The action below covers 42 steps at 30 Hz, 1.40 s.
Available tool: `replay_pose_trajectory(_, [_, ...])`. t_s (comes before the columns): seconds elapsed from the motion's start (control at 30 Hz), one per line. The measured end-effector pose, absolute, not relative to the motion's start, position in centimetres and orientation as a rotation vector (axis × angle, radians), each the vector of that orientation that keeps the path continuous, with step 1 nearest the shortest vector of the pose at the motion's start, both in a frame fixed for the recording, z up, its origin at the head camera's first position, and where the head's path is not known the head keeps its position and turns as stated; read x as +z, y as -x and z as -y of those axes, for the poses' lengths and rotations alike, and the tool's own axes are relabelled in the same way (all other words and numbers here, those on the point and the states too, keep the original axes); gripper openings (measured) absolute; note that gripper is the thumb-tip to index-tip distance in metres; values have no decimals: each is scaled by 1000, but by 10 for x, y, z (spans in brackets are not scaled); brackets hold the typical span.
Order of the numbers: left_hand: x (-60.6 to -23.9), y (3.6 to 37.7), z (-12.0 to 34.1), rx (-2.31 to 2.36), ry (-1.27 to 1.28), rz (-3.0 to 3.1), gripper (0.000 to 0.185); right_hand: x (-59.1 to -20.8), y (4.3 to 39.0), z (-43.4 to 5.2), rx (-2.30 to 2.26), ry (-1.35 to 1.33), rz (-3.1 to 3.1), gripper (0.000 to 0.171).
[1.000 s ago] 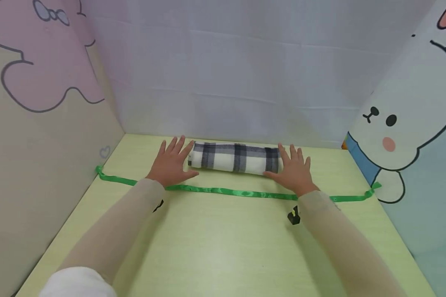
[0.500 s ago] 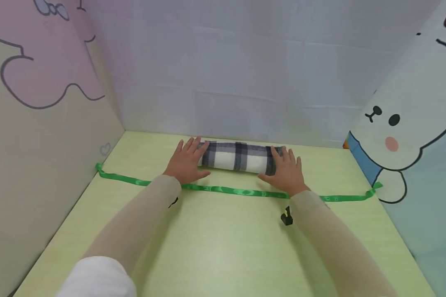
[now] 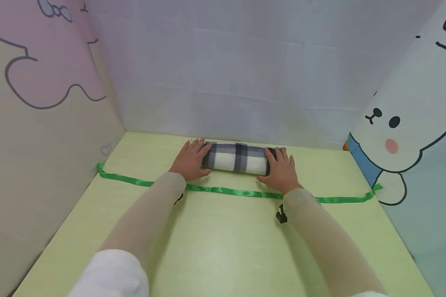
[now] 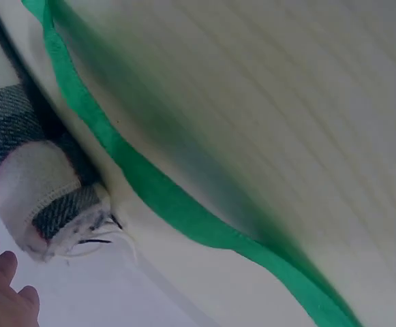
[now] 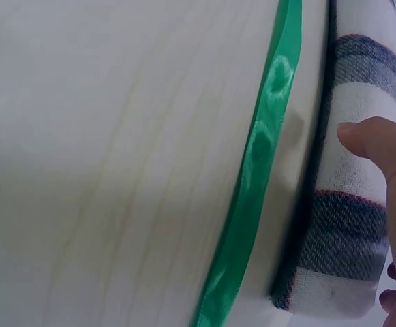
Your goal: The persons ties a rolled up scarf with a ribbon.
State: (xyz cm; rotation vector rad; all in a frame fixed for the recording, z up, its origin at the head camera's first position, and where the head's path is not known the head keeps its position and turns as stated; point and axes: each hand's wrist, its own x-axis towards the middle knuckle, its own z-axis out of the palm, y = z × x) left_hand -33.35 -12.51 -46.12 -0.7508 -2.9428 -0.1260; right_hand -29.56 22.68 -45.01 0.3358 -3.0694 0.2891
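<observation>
Rolling is looking finished: the plaid roll (image 3: 240, 159) is lying on the bench (image 3: 223, 239), between the left grip (image 3: 189, 161) and the right grip (image 3: 281, 171). Both are resting wide, loosely uncurled, at its ends; a firm hold is seemingly lacking.

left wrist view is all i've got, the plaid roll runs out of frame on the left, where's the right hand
Observer: In the head view, the right hand is at the right end of the plaid roll, with fingers lying across it.
Operator: ok and the green ribbon, how far does it go past my frame
Observer: The head view shows the green ribbon spanning the table from its left side to its right, nearer the person than the roll.
</observation>
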Motion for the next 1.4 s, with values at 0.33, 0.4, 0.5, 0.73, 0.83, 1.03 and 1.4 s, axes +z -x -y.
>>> replay_pose_trajectory(0.33, [-471, 339, 135, -212, 610, 3012, 100, -463, 314, -233, 273, -328, 3074, 109])
replay_pose_trajectory(0.4, [-471, 339, 136, -242, 588, 3026, 99, -465, 315, -235, 288, -312, 3075, 108])
replay_pose_trajectory(0.5, [-471, 339, 135, -283, 557, 3051, 99, -465, 316, -238, 300, -298, 3083, 106])
replay_pose_trajectory(0.73, [-475, 343, 123, -270, 511, 3058, 96, -463, 316, -238, 350, -308, 3114, 103])
replay_pose_trajectory(0.83, [-477, 347, 112, -236, 498, 3059, 93, -462, 316, -239, 353, -325, 3116, 100])
replay_pose_trajectory(1.03, [-481, 348, 95, -184, 368, 3114, 86, -459, 314, -240, 286, -346, 3138, 94])
replay_pose_trajectory(1.4, [-478, 343, 85, -84, 301, 3073, 53, -464, 316, -235, 216, -326, 3048, 64])
